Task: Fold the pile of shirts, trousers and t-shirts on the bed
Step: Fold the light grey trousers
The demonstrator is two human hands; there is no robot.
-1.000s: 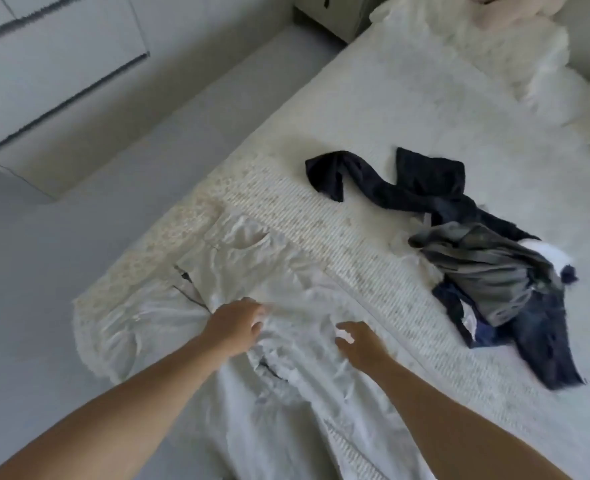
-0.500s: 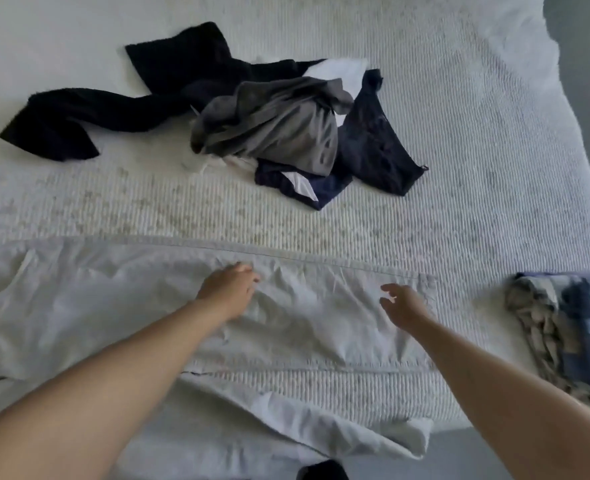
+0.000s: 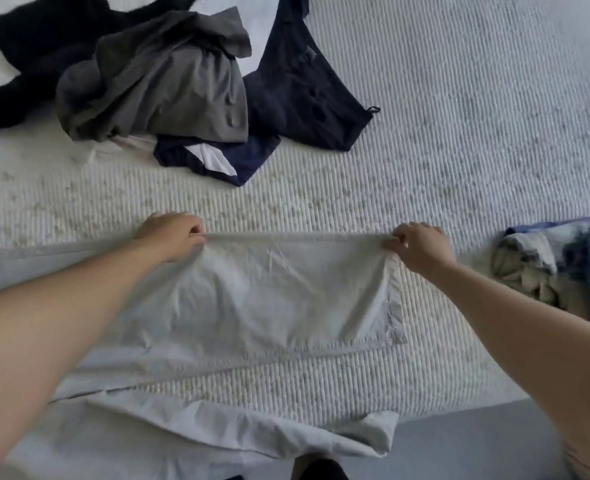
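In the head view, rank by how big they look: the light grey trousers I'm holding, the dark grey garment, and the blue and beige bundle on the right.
1. light grey trousers, largest.
2. dark grey garment.
3. blue and beige bundle, smallest, though the frame edge cuts it off.

Bed fills nearly the whole view, covered in a white ribbed, textured bedspread. Near edge runs along the bottom right. Grey floor shows below that edge, and a grey strip past the top right corner. Light is soft, even daylight.
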